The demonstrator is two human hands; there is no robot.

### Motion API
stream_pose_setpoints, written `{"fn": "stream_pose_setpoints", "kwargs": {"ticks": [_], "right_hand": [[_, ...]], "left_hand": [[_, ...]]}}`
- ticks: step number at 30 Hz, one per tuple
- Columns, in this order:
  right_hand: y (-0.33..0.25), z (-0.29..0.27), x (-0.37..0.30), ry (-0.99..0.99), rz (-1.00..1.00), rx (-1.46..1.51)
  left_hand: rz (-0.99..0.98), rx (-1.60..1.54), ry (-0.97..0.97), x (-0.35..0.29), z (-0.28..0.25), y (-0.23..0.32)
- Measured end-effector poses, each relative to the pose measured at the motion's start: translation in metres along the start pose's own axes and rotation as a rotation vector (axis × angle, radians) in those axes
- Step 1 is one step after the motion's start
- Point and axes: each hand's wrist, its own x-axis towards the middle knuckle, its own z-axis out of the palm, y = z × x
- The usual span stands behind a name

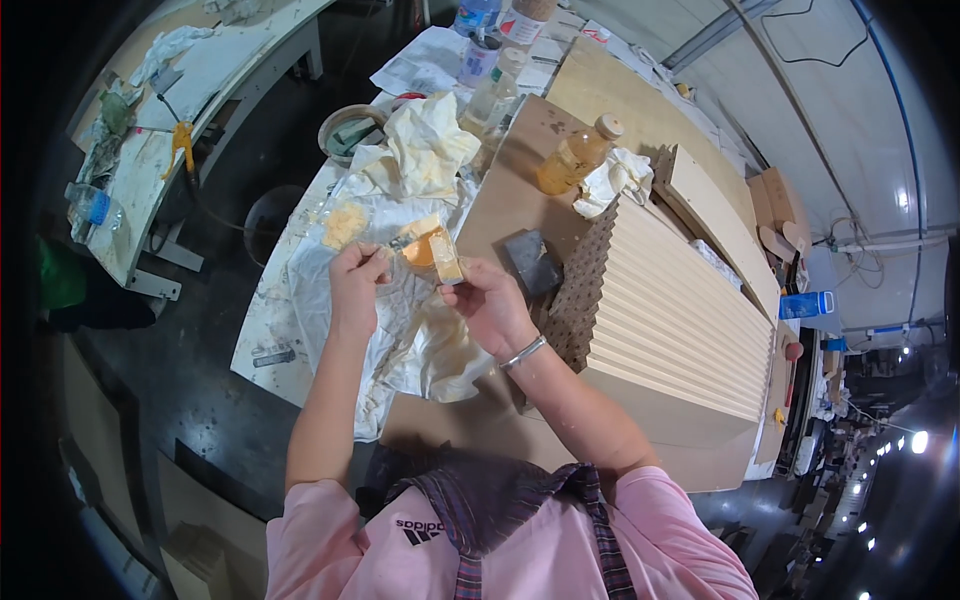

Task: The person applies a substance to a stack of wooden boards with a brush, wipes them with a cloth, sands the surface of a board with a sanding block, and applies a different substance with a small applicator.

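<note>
My left hand is closed in a pinch around a small scraper, whose handle is mostly hidden by the fingers. My right hand grips the lower edge of a flat, putty-smeared plate, pale yellow with an orange face. The scraper meets or nearly meets this plate; whether they touch I cannot tell. Beyond my left hand, a heap of pale yellow putty sits on clear film. Stained white cloth spreads beneath both hands. Dark grey blocks lie right of my right hand.
A large cream ribbed panel fills the right of the table. Behind stand an orange-tinted bottle, a crumpled cloth, a round bowl and several bottles. Another workbench is at the far left, with part of a person near it.
</note>
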Motion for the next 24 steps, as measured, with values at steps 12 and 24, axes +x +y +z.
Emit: {"fn": "stream_pose_setpoints", "kwargs": {"ticks": [12, 24], "right_hand": [[0.002, 0.003, -0.002, 0.034, -0.008, 0.004], [0.001, 0.01, -0.004, 0.069, 0.007, 0.054]], "left_hand": [[0.024, 0.049, -0.016, -0.007, 0.004, 0.0], [0.056, 0.015, -0.072, -0.018, 0.012, -0.004]]}}
